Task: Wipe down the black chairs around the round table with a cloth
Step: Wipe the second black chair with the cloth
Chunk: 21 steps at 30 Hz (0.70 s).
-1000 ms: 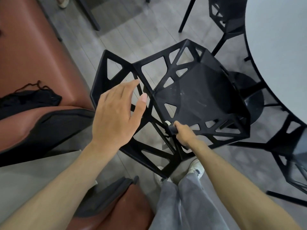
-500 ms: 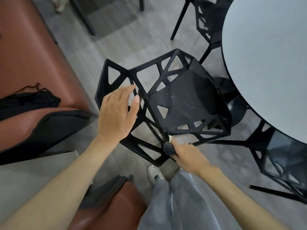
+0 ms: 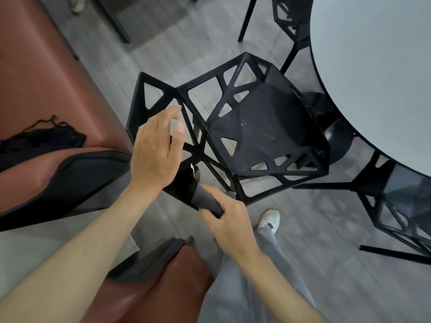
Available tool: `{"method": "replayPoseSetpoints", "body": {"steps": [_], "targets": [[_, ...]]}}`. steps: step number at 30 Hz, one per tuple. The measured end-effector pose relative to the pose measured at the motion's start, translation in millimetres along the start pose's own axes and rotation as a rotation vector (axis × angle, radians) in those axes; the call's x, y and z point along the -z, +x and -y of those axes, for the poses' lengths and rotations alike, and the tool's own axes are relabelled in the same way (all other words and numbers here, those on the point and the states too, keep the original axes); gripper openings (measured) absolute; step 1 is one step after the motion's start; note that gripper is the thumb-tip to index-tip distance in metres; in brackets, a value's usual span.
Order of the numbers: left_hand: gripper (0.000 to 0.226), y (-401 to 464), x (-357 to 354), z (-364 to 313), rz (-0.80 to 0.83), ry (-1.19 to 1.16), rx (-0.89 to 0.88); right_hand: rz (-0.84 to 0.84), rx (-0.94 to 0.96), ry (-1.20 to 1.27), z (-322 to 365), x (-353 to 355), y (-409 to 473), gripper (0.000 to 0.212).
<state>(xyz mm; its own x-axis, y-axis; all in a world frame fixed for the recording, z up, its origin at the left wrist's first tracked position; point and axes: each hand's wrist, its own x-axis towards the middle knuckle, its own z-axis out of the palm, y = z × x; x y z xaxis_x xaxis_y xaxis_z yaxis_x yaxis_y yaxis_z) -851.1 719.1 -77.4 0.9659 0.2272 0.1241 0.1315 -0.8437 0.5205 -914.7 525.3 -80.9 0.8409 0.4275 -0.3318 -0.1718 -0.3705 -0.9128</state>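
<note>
A black lattice chair (image 3: 263, 134) stands in front of me beside the round white table (image 3: 377, 73), its seat marked with pale scuffs. My right hand (image 3: 229, 226) grips a dark grey cloth (image 3: 206, 198) against the near lower edge of the chair's backrest. My left hand (image 3: 156, 150) hovers over the backrest with fingers spread and relaxed, holding nothing. Whether it touches the frame is unclear.
A second black chair (image 3: 401, 201) is tucked under the table at right, a third (image 3: 291, 22) at the top. A brown leather sofa (image 3: 35, 73) with a black garment (image 3: 42, 138) on it fills the left. My grey trouser legs and white shoe (image 3: 269, 220) are below the chair.
My right hand slid the cloth down and left along the backrest's lower edge, toward me. My left hand stayed hovering over the backrest. The view shifted toward the table.
</note>
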Motion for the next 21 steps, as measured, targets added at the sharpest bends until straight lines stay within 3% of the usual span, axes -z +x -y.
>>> {"method": "replayPoseSetpoints", "body": {"steps": [3,6,10,13,17,21], "targets": [[0.046,-1,-1,-1,0.029,0.001,-0.052,0.013,-0.110,0.014,-47,14,-2,0.043],[0.047,0,-2,1,0.029,0.008,-0.042,0.031,-0.178,-0.140,-101,38,4,0.033],[0.043,1,-2,2,0.020,0.033,-0.052,0.131,-0.107,-0.327,-139,60,18,0.031],[0.043,2,-3,4,0.043,0.067,-0.073,0.186,-0.022,-0.510,-149,71,24,0.045],[0.044,2,-2,1,0.047,0.098,-0.087,0.100,-0.090,-0.637,-159,116,32,0.056],[0.046,4,-2,4,0.043,0.106,-0.091,-0.064,-0.280,-0.703,-176,148,42,0.035]]}}
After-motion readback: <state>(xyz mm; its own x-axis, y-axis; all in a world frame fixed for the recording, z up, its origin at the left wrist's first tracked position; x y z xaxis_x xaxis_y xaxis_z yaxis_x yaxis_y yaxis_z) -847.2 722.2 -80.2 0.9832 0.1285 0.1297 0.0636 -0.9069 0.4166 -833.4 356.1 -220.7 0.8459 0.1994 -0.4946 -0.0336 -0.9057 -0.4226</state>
